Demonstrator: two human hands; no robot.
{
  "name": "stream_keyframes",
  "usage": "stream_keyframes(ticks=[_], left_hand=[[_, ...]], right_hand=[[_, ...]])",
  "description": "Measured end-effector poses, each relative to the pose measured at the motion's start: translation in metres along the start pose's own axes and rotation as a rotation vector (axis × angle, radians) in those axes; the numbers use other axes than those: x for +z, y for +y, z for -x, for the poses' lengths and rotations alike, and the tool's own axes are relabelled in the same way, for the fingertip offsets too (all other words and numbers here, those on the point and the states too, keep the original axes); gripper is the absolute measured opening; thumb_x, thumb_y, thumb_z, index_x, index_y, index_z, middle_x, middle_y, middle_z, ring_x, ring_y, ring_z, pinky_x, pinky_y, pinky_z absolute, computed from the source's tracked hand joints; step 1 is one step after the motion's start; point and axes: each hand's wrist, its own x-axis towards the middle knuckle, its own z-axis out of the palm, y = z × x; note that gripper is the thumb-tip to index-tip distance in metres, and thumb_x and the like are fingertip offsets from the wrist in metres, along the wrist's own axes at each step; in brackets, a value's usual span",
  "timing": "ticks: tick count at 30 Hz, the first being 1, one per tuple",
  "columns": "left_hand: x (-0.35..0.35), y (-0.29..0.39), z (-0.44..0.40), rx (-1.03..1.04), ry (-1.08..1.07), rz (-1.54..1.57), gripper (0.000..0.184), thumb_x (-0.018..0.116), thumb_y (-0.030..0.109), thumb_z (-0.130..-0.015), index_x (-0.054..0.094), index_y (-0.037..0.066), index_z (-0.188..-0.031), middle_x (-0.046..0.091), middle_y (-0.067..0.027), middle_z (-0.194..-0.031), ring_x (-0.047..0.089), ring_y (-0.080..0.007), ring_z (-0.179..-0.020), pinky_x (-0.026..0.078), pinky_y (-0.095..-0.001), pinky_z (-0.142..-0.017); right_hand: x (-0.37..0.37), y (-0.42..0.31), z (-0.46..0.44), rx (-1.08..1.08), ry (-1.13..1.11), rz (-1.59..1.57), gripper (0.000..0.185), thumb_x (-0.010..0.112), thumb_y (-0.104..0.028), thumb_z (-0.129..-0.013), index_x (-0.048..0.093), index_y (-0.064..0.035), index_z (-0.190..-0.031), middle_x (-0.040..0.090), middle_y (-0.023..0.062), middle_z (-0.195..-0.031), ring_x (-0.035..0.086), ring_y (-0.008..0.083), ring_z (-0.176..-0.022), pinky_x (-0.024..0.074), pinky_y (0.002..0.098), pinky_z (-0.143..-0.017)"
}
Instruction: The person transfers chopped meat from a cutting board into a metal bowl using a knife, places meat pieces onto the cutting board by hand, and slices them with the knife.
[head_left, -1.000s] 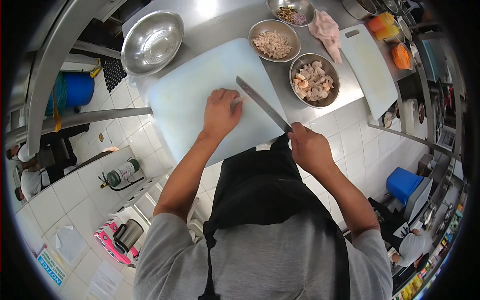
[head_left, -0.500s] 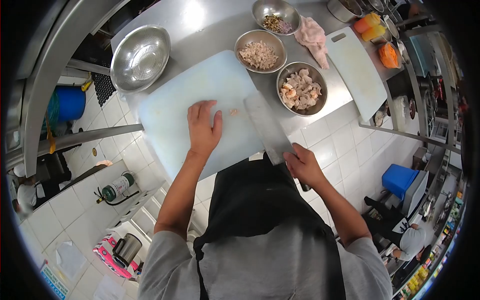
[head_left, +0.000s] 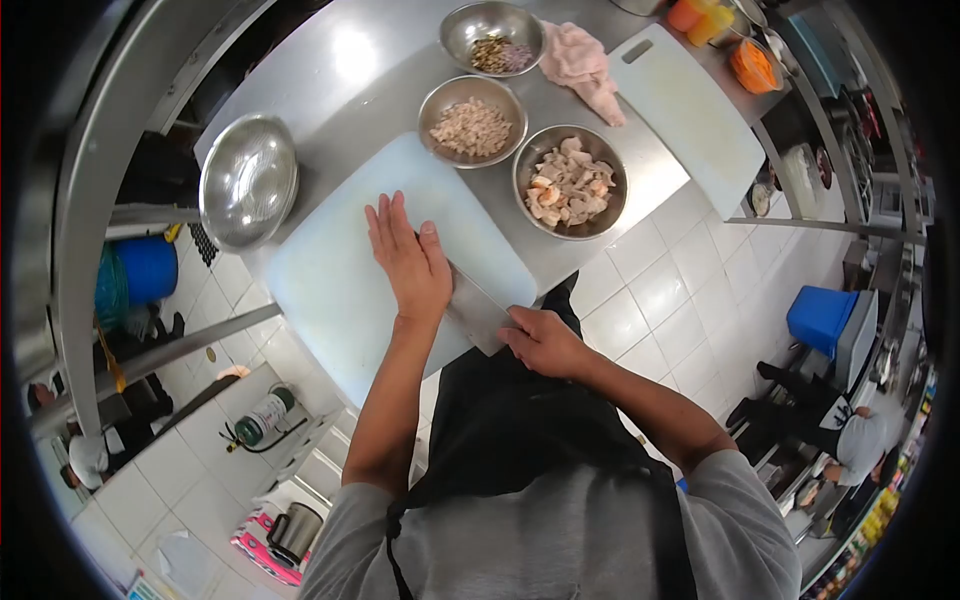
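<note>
Head view: cutting board (head_left: 330, 275) on steel table (head_left: 330, 95) beside tiled floor (head_left: 650, 275), left hand (head_left: 413, 265) outstretched, right hand (head_left: 547, 342) clamped on cleaver (head_left: 479, 312).

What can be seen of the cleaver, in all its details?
The cleaver has a broad, grey, metal-looking blade, flat side facing up, slanting across the near edge of the pale cutting board. The left grip, open, covers part of it; contact is unclear. The right grip is closed around the handle, hiding it.

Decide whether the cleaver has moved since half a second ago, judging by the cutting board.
Yes: the cleaver has moved left, farther in over the cutting board.
</note>
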Motion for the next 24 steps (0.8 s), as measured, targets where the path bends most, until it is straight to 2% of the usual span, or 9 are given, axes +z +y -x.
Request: stream_keyframes(ticks=[4, 6, 9, 12, 15, 18, 21, 22, 24], left_hand=[[-0.015, 0.063, -0.064, 0.244, 0.108, 0.067, 0.050, 0.050, 0.020, -0.116, 0.049, -0.004, -0.160, 0.051, -0.0325, -0.163, 0.037, -0.0584, -0.157, 0.030, -0.0636, -0.129], [0.000, 0.081, -0.114, 0.330, 0.128, 0.179, 0.046, 0.054, 0.020, -0.114, 0.056, -0.003, -0.154, 0.057, -0.0325, -0.157, 0.045, -0.0578, -0.152, 0.037, -0.0617, -0.126], [0.055, 0.059, -0.173, 0.267, -0.015, 0.010, 0.041, 0.064, 0.020, -0.109, 0.066, -0.002, -0.143, 0.067, -0.0280, -0.146, 0.059, -0.0521, -0.139, 0.049, -0.0574, -0.116], [0.041, 0.090, -0.174, 0.379, -0.123, 0.067, 0.040, 0.073, 0.019, -0.102, 0.070, 0.000, -0.137, 0.072, -0.0247, -0.136, 0.066, -0.0480, -0.129, 0.054, -0.0562, -0.109], [0.036, 0.127, -0.154, 0.361, -0.449, 0.054, 0.050, 0.077, 0.023, -0.098, 0.067, 0.002, -0.143, 0.071, -0.0208, -0.140, 0.063, -0.0423, -0.135, 0.052, -0.0496, -0.114], [0.064, 0.138, -0.144, 0.599, -0.693, 0.024, 0.065, 0.086, 0.030, -0.090, 0.066, 0.004, -0.146, 0.068, -0.0207, -0.142, 0.063, -0.0420, -0.135, 0.053, -0.0499, -0.112], [0.076, 0.159, -0.131, 0.584, -0.889, -0.176, 0.086, 0.095, 0.038, -0.077, 0.063, 0.006, -0.150, 0.060, -0.0207, -0.151, 0.063, -0.0414, -0.135, 0.054, -0.0507, -0.111], [0.084, 0.158, -0.130, 0.604, -0.893, -0.233, 0.097, 0.099, 0.042, -0.067, 0.060, 0.008, -0.149, 0.055, -0.0185, -0.151, 0.060, -0.0401, -0.137, 0.055, -0.0513, -0.106], [0.090, 0.162, -0.132, 0.546, -0.927, -0.258, 0.095, 0.099, 0.039, -0.068, 0.060, 0.007, -0.148, 0.056, -0.0193, -0.146, 0.062, -0.0416, -0.133, 0.056, -0.0514, -0.106]], right_hand=[[-0.028, -0.033, 0.025, -0.080, 0.121, -0.084, 0.025, 0.061, -0.021, -0.113, 0.058, -0.0007, -0.098, 0.062, 0.0072, -0.071, 0.061, 0.0156, -0.057, 0.0493, 0.0371, -0.055], [-0.056, -0.059, 0.039, 0.047, 0.191, -0.221, 0.022, 0.062, -0.021, -0.113, 0.060, -0.0022, -0.101, 0.062, 0.0047, -0.071, 0.060, 0.0139, -0.056, 0.0481, 0.0344, -0.054], [-0.101, -0.067, 0.071, 0.156, 0.297, -0.312, 0.017, 0.063, -0.020, -0.112, 0.064, -0.0039, -0.107, 0.061, 0.0013, -0.072, 0.057, 0.0110, -0.054, 0.0450, 0.0303, -0.052], [-0.132, -0.055, 0.111, 0.151, 0.451, -0.307, 0.020, 0.060, -0.021, -0.114, 0.066, -0.0024, -0.113, 0.061, 0.0023, -0.071, 0.055, 0.0116, -0.052, 0.0434, 0.0303, -0.051], [-0.143, -0.033, 0.140, 0.135, 0.607, -0.445, 0.019, 0.061, -0.021, -0.113, 0.066, -0.0031, -0.114, 0.060, 0.0030, -0.071, 0.055, 0.0122, -0.051, 0.0442, 0.0303, -0.050], [-0.148, -0.024, 0.147, 0.106, 0.713, -0.556, 0.018, 0.062, -0.021, -0.113, 0.066, -0.0034, -0.113, 0.060, 0.0033, -0.071, 0.054, 0.0126, -0.050, 0.0449, 0.0303, -0.050], [-0.152, -0.012, 0.149, 0.084, 0.717, -0.604, 0.017, 0.062, -0.020, -0.113, 0.065, -0.0032, -0.112, 0.060, 0.0030, -0.071, 0.054, 0.0121, -0.050, 0.0452, 0.0301, -0.050], [-0.153, -0.009, 0.149, 0.076, 0.699, -0.613, 0.017, 0.062, -0.020, -0.113, 0.064, -0.0033, -0.111, 0.060, 0.0028, -0.071, 0.054, 0.0118, -0.050, 0.0448, 0.0301, -0.050], [-0.152, 0.000, 0.151, 0.064, 0.662, -0.594, 0.018, 0.062, -0.020, -0.114, 0.063, -0.0036, -0.108, 0.060, 0.0023, -0.072, 0.054, 0.0112, -0.051, 0.0441, 0.0298, -0.050]])
